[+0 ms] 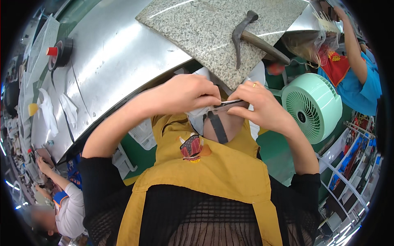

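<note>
Left hand (188,93) and right hand (260,102) are pinching the edge of a pinkish, black-strapped piece (232,125) nearside of the stone slab (180,26); edge-handling is proceeding, remainder unclear

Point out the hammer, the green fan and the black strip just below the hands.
Hammer (259,42): head view, on the upper part of its wooden handle.
Green fan (310,107): head view, on its front grille.
Black strip (217,128): head view, midway along its length.
</note>
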Available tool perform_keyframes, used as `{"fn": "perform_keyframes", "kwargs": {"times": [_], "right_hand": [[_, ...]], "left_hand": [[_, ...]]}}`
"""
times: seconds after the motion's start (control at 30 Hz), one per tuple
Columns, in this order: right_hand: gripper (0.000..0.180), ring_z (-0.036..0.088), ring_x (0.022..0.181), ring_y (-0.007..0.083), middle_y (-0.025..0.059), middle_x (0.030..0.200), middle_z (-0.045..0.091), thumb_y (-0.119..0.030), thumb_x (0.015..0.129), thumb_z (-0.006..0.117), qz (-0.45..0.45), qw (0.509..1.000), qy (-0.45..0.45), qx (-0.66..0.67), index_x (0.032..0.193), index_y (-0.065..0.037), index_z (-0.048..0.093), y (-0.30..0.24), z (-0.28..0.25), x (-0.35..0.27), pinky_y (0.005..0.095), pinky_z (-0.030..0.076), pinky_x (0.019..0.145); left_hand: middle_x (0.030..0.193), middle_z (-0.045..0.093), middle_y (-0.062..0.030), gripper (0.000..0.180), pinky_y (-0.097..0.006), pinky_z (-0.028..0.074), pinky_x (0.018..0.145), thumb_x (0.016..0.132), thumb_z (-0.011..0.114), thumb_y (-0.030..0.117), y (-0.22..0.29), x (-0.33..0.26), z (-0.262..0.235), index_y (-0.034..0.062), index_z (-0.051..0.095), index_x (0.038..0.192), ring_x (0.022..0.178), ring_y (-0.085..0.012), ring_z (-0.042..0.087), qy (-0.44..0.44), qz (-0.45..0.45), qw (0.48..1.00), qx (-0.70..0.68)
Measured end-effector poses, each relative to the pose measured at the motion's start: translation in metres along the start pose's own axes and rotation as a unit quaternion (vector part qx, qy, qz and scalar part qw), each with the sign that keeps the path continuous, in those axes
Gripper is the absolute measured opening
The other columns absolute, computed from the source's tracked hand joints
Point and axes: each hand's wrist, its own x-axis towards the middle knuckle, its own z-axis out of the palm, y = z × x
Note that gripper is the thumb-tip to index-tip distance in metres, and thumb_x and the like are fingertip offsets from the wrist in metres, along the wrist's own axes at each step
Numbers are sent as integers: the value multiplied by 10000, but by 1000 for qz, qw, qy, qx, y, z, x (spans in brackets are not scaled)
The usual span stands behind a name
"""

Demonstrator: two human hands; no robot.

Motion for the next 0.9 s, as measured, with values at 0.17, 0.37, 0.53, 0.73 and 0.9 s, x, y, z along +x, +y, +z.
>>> {"fn": "perform_keyframes", "kwargs": {"times": [0.17,0.37,0.53,0.73,0.9], "right_hand": [[221,535,799,230,75,797,570,-191,795,704,-4,995,1,98,912,-17,634,17,0,-7,326,395,752],[197,522,791,145,24,807,603,-186,799,716,78,968,10,238,915,-30,678,49,6,-3,276,415,714],[207,512,760,97,-3,815,602,-173,792,736,92,945,46,312,933,-30,688,65,14,-4,249,410,705],[237,547,860,95,8,875,615,-128,766,739,134,928,99,333,918,-38,582,51,4,1,263,418,796],[189,535,808,78,1,840,613,-128,793,720,155,916,131,347,918,-29,618,53,-8,-4,245,421,730]], "left_hand": [[935,681,-103,301,-329,474,765,904,595,301,2,15,-28,42,671,1036,849,-238,626,-217,-83,969,-81],[959,662,-97,294,-302,458,818,914,595,270,-5,23,-19,27,646,1070,897,-190,604,-197,-119,964,-136],[1016,617,-75,276,-305,420,903,921,580,248,-11,12,-3,57,633,1113,1008,-187,552,-64,-103,978,-169],[913,645,-65,204,-310,439,795,879,616,229,8,18,6,65,685,978,886,-183,579,71,-176,969,-156],[818,643,-26,91,-337,441,680,796,670,173,3,35,23,84,676,818,731,-230,585,181,-94,979,29]]}}
